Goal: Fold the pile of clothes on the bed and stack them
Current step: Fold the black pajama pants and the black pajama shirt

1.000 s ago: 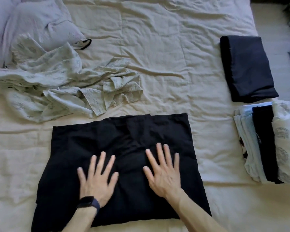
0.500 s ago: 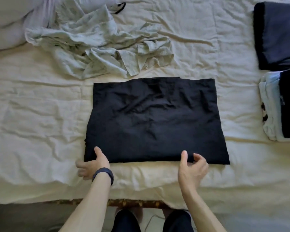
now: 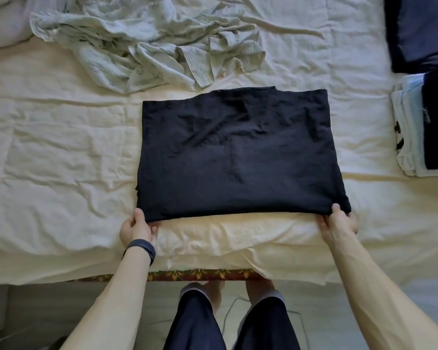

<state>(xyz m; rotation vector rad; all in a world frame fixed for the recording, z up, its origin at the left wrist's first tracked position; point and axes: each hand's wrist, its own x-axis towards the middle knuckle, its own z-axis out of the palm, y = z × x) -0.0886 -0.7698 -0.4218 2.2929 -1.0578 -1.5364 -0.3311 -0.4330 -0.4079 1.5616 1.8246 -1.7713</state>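
Observation:
A black garment (image 3: pixel 238 152), folded into a rectangle, lies flat on the cream bed cover (image 3: pixel 61 152) near its front edge. My left hand (image 3: pixel 137 227), with a dark wristband, pinches the garment's near left corner. My right hand (image 3: pixel 339 223) pinches its near right corner. A crumpled pale green garment (image 3: pixel 147 39) lies unfolded behind it. At the right edge sits a stack of folded clothes (image 3: pixel 420 122), white, light blue and black.
A folded dark navy item (image 3: pixel 422 29) lies at the top right, behind the stack. A pillow (image 3: pixel 3 18) shows at the top left. The bed's front edge runs below my hands, with a patterned strip (image 3: pixel 200 275) under it and my legs beyond.
My hands left the top of the black garment, slid back to its near edge and took hold of both near corners. The view shifted back and to the left.

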